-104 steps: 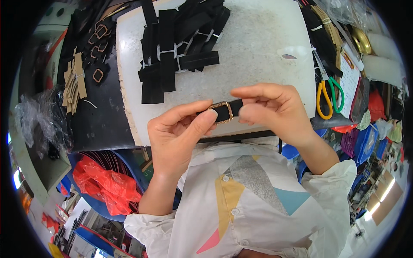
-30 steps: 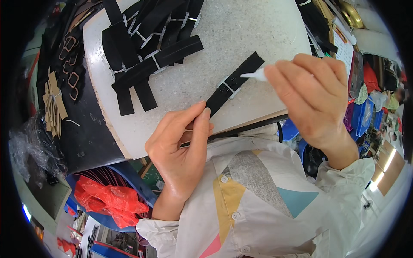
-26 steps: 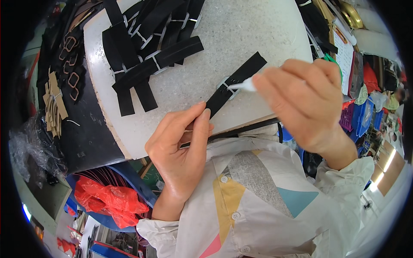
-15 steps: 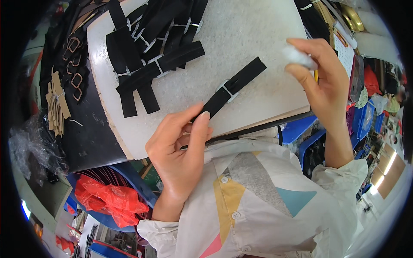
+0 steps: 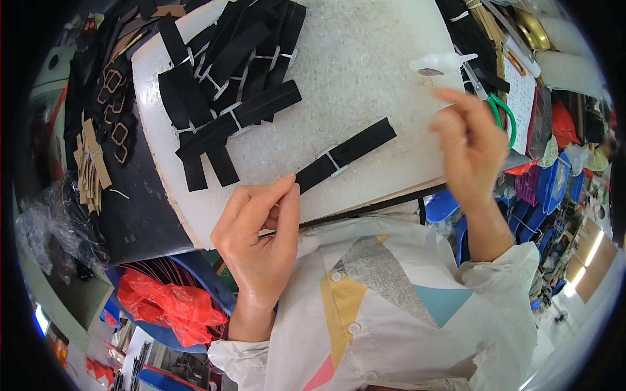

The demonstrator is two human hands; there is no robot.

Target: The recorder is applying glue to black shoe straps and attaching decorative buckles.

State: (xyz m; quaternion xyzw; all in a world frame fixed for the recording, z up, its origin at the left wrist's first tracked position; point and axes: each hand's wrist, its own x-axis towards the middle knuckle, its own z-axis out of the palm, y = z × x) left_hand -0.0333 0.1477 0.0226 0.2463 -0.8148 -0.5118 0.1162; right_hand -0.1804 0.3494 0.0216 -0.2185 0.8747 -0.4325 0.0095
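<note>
1. The white tabletop (image 5: pixel 365 72) has a near edge running from lower left up to the right, just above the person's shirt; the left hand (image 5: pixel 257 225) sits at that edge.
2. On the left the white surface ends at a curved border, and a black board (image 5: pixel 130 208) lies beyond it carrying tan card pieces (image 5: pixel 91 166) and metal buckles (image 5: pixel 114 107).
3. The widest bare stretch of tabletop lies between the strap pile (image 5: pixel 228 78) and the right hand (image 5: pixel 473 146), above the single strap.
4. The black strap (image 5: pixel 345 155) lies flat and slanted on the tabletop, low end to the left, high end to the right, well apart from the pile.
5. A pale band with a light metal piece crosses the strap near its middle.
6. The left hand's grip is clamped on the strap's low end, thumb and forefinger pressed together over it.
7. The right hand is lifted clear of the strap, fingers loosely bunched; whether that grip holds anything I cannot tell.
8. A small white dish (image 5: pixel 440 63) stands beyond the right hand, and green-handled scissors (image 5: pixel 505 117) lie near the right edge.
</note>
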